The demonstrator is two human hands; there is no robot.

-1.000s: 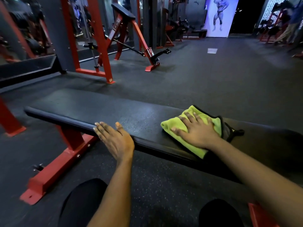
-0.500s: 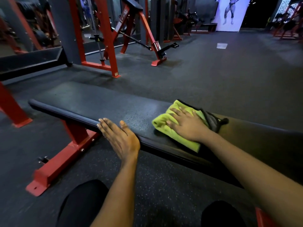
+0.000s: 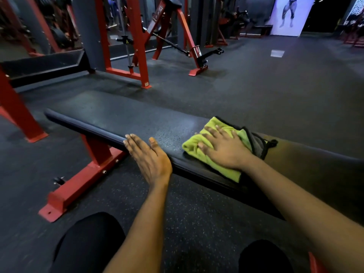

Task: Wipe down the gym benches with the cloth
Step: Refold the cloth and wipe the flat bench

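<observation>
A flat black padded gym bench on a red steel frame runs across the view from left to right. A folded lime-green cloth with a dark grey edge lies on the pad near its middle. My right hand lies flat on the cloth, fingers spread, pressing it onto the pad. My left hand rests palm down on the bench's near edge, left of the cloth, with nothing in it.
Red machine frames stand behind the bench, and a red upright at the left. Dark speckled rubber floor stretches to the right. My knees in black trousers are below the bench. A lit poster hangs far back.
My right hand has slid the cloth leftward along the pad, closer to my left hand. My left hand stays on the bench edge.
</observation>
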